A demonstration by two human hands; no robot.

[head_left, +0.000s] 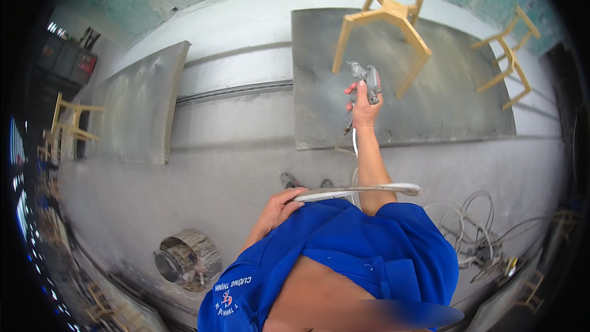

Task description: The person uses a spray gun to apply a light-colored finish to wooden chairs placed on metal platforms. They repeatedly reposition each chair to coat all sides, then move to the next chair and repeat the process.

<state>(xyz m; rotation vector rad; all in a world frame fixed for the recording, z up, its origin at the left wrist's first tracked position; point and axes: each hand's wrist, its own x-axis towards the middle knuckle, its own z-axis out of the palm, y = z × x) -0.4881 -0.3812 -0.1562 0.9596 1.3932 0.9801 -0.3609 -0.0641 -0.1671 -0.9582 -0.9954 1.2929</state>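
Observation:
My right hand [366, 106] reaches forward, wrapped round a grey metal spray gun [373, 84] with a hose running down from its handle. The gun's head points toward a pale wooden chair frame [384, 12], which has no seat panel and stands on a large grey board [326, 110]. Gun and chair look apart. Close to my waist, my left hand [283, 208] grips a looped whitish hose [344, 191], which passes across my right forearm. The fingertips of the left hand are partly hidden by the hose.
Another chair frame [507, 61] stands toward the board's right end. At left are a second grey board [138, 107] and more chair frames [74, 118]. A stained round bucket [192, 258] sits on the floor near my left. Tangled hoses [482, 233] lie at right.

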